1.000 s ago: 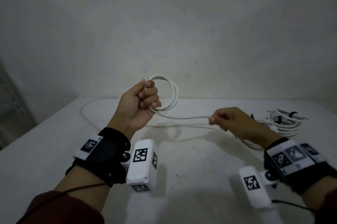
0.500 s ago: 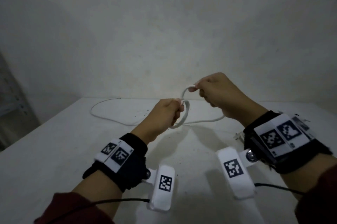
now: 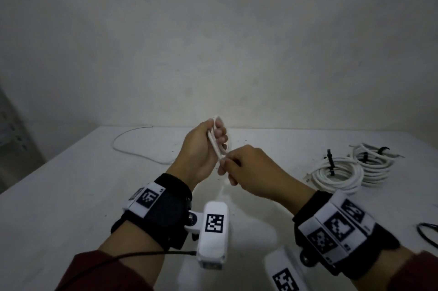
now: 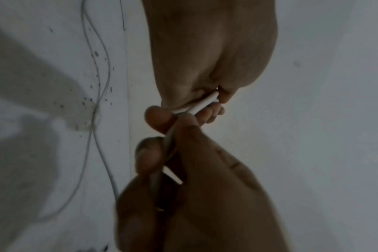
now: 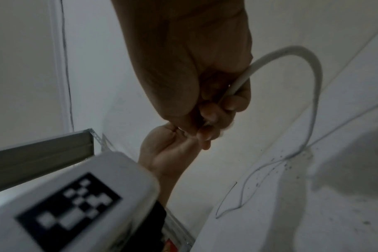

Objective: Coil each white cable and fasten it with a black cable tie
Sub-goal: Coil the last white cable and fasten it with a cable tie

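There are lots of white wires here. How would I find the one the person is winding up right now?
Start at the white table and find the two hands raised above its middle. The white cable is the small bunch of loops gripped in the left hand, while the right hand pinches it. Unlike the two finished coils at the right, it has no black tie.

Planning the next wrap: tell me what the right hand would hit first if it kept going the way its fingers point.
Most likely the left hand: the right hand points up-left at it, already nearly touching beside the white cable both grip.
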